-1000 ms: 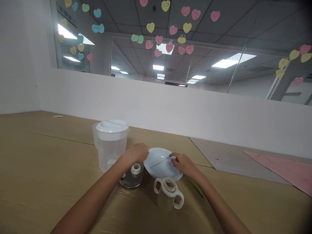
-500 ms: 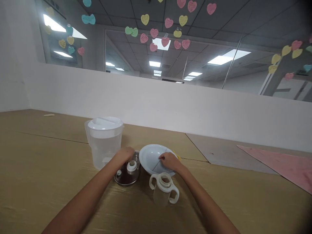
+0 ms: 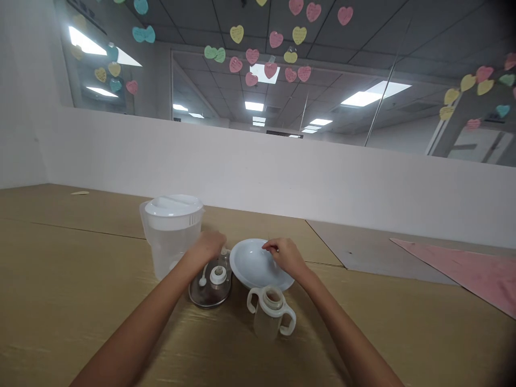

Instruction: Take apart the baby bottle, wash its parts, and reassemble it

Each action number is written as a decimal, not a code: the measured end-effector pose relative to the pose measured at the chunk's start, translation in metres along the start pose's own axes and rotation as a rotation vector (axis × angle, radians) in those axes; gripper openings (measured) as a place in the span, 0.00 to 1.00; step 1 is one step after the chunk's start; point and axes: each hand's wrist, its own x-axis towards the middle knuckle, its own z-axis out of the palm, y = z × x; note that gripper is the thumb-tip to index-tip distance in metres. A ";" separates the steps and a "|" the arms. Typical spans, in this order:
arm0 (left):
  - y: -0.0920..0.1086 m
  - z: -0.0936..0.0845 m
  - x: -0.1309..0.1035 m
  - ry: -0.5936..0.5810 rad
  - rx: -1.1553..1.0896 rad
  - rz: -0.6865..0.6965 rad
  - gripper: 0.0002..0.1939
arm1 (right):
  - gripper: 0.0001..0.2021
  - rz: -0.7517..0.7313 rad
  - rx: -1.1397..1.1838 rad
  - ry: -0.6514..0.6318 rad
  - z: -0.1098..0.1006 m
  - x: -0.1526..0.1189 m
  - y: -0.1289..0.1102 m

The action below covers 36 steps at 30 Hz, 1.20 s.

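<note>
Bowl (image 3: 256, 271), white, shallow, one, set on the brown tabletop (image 3: 100, 290) between the two hands; right hand (image 3: 283, 255), one, over the bowl's right side, fingertips drawn narrowly together, anything thin between them too small to tell; metal tray (image 3: 207, 305), one, just left of the bowl, bearing a white collar (image 3: 218, 276) and a small white piece with a stem (image 3: 202, 281); left hand (image 3: 208, 244), one, blurred, at the tray's far side, its grip and any contents impossible to tell; two-handled bottle (image 3: 266, 322), clear body, white handles, open at the top, upright in front of the bowl; pitcher (image 3: 171, 239), translucent, white lid (image 3: 174, 205) on, upright to the left of the tray, behind the left forearm; grey sheet (image 3: 355, 252) and pink sheet (image 3: 479, 269), flat, at right; white wall (image 3: 242, 172) behind; heart-shaped notes (image 3: 276, 39), assorted colours, on the glass above.
</note>
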 end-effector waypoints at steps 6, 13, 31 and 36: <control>0.018 -0.036 -0.013 0.269 -0.025 0.062 0.07 | 0.16 -0.135 0.222 0.252 -0.042 -0.011 -0.017; 0.040 -0.027 -0.006 0.349 -0.361 0.212 0.09 | 0.10 -0.319 0.597 0.588 -0.071 -0.039 -0.047; 0.052 -0.012 -0.006 0.339 -0.648 0.362 0.07 | 0.09 -0.298 0.378 0.603 -0.071 -0.042 -0.049; 0.052 -0.012 -0.007 0.337 -0.644 0.366 0.07 | 0.09 -0.362 0.254 0.573 -0.071 -0.043 -0.049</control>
